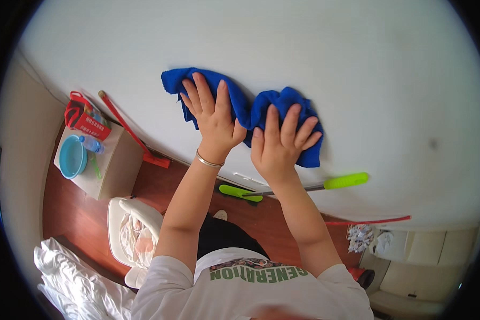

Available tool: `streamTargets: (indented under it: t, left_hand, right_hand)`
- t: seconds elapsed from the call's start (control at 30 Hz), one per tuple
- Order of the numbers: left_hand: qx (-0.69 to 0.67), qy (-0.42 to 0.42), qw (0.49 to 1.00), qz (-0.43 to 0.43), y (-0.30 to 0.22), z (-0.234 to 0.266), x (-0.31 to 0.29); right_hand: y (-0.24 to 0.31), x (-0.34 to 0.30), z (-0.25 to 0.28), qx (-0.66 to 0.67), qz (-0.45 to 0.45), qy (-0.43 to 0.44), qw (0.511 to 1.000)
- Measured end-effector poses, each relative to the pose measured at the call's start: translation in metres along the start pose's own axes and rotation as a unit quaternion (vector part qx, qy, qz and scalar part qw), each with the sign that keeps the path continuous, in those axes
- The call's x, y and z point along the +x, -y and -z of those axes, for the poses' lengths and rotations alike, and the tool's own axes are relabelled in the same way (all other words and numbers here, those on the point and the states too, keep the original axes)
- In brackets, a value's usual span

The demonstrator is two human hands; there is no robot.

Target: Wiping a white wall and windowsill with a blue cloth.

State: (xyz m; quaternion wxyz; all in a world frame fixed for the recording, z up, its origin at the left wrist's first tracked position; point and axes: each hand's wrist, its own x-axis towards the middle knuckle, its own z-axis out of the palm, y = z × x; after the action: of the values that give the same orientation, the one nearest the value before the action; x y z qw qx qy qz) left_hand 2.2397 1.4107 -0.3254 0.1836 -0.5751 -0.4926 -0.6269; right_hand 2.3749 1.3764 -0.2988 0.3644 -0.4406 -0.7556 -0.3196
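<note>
Against the white wall (314,48), a bunched blue cloth (244,104) spreads out in two lobes under both palms. My left hand (214,120) lies flat on its left part, fingers spread and pointing up; a silver bangle (209,161) circles that wrist. My right hand (279,146) presses on the crumpled right part, its fingers apart and stretched over the folds. Neither hand is closed around the fabric. Below the hands, a mop with a lime-green grip (346,180) leans on the wall, its shaft passing behind my right forearm.
At the left stands a small cabinet (124,165) bearing a blue basin (73,157), a plastic bottle (92,144) and a red bag (85,118). A red-handled tool (128,128) leans beside it. Nearer are a white chair (117,224) and white bedding (64,266). Another mop (360,238) is at right.
</note>
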Motion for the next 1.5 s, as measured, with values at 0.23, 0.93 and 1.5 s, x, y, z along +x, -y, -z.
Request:
streamTargets:
  t: [0.23, 0.93, 1.5]
  left_hand:
    - [0.033, -0.057, 0.989, 0.131, 0.087, 0.011, -0.097]
    - [0.012, -0.088, 0.978, 0.186, 0.298, 0.075, -0.103]
    - [0.012, 0.046, 0.803, 0.594, 0.326, -0.008, -0.486]
  right_hand:
    - [0.071, -0.066, -0.083, -0.092, 0.149, 0.026, 0.984]
    - [0.235, -0.043, -0.190, 0.033, 0.195, 0.058, 0.978]
    - [0.257, -0.313, -0.313, 0.093, 0.260, 0.346, 0.897]
